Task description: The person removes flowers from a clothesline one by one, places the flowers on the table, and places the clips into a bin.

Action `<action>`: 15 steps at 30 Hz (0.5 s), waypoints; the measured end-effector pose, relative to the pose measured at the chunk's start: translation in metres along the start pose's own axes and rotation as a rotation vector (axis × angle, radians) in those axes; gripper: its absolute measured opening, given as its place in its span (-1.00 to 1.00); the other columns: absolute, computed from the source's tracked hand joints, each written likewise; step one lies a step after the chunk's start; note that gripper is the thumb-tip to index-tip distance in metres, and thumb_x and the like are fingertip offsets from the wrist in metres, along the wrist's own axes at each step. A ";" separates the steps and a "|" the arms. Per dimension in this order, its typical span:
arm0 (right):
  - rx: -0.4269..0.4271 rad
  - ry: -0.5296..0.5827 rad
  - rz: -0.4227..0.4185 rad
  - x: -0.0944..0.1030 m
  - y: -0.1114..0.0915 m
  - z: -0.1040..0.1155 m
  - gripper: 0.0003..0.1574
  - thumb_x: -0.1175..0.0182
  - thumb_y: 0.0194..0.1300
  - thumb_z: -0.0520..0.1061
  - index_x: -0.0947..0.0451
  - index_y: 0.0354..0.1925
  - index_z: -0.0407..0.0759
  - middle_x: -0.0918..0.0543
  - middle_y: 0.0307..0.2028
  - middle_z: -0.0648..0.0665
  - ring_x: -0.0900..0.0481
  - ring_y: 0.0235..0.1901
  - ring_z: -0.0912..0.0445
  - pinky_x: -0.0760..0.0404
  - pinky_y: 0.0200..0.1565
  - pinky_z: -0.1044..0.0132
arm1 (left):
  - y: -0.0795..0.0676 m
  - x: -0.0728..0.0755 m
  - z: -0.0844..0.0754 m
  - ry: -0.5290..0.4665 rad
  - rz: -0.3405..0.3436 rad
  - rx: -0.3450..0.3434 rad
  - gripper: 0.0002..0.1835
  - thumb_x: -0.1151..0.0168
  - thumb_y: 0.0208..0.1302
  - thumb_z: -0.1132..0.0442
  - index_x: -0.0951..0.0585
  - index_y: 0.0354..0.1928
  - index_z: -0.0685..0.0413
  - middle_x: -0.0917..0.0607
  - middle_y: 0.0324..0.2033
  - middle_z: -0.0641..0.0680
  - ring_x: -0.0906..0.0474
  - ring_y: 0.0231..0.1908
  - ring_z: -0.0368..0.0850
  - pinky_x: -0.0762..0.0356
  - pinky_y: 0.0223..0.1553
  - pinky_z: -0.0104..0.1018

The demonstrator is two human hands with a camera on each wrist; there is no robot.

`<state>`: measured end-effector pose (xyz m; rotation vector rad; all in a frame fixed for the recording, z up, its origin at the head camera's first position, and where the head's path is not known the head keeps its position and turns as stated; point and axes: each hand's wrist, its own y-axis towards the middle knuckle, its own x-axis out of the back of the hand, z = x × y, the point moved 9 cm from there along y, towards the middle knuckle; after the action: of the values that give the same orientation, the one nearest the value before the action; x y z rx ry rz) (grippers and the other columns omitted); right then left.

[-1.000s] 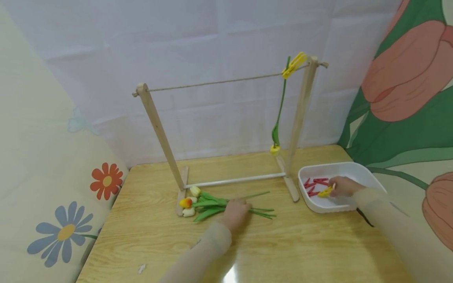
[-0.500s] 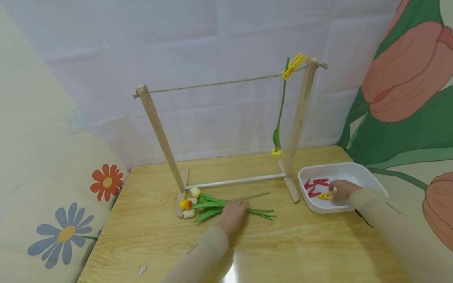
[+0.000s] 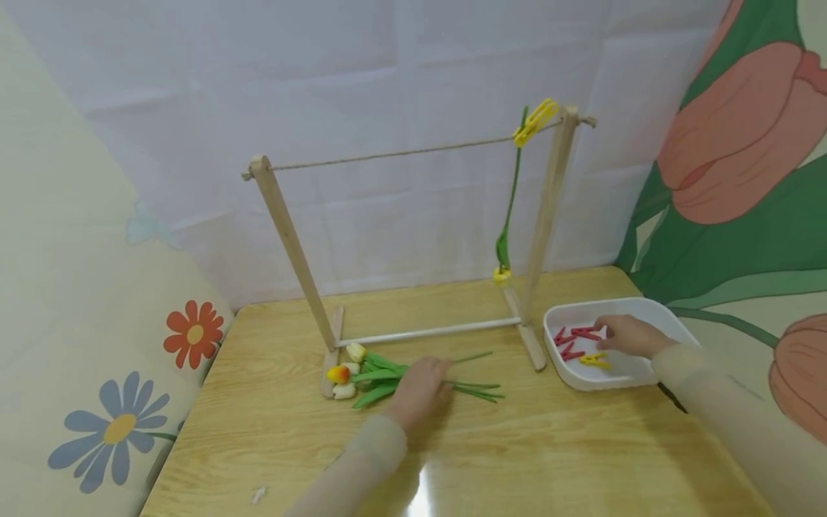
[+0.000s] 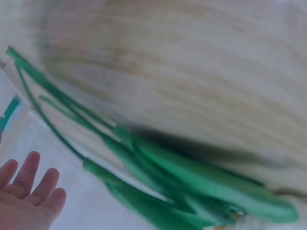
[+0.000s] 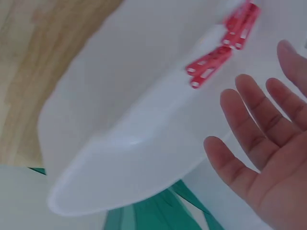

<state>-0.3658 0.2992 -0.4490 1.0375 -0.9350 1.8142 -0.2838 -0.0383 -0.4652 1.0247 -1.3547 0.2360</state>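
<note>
My left hand (image 3: 422, 386) is over the stems of several artificial tulips (image 3: 381, 377) lying on the table; in the left wrist view its fingers (image 4: 31, 175) are extended beside the green stems, holding nothing. The tulip heads point left, white, cream and orange-yellow. My right hand (image 3: 629, 335) is over the white basin (image 3: 652, 309), its fingers (image 5: 247, 127) spread with nothing between them. A yellow clothespin (image 3: 596, 360) lies in the basin just below that hand. Several red clothespins (image 3: 571, 353) lie to its left, and the right wrist view shows some of them, too.
A wooden stand (image 3: 291, 244) with a rope (image 3: 394, 154) strung across its top is behind the tulips. Near its right post (image 3: 549, 208), a yellow clothespin (image 3: 535, 123) holds a yellow tulip (image 3: 502, 275) upside down on the rope. A small white scrap (image 3: 258, 495) lies at front left.
My right hand has let go of the yellow clothespin, which now lies in the basin, and its fingers have spread. My left hand has shifted slightly left and toward me.
</note>
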 end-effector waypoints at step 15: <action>0.017 -0.170 -0.324 0.081 -0.027 0.080 -0.59 -0.22 0.39 -0.18 -0.54 0.04 -0.52 -0.66 -0.27 -0.34 -0.63 -0.32 -0.11 -0.64 -0.28 -0.07 | 0.024 0.034 0.008 -0.215 0.071 0.134 -0.57 -0.23 0.39 0.29 -0.49 0.20 0.39 -0.62 0.06 0.34 -0.55 0.11 0.24 -0.52 0.22 0.07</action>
<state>-0.3446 0.2626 -0.3399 1.2889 -0.7975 1.4861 -0.2963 -0.0443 -0.4257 1.1397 -1.5884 0.2792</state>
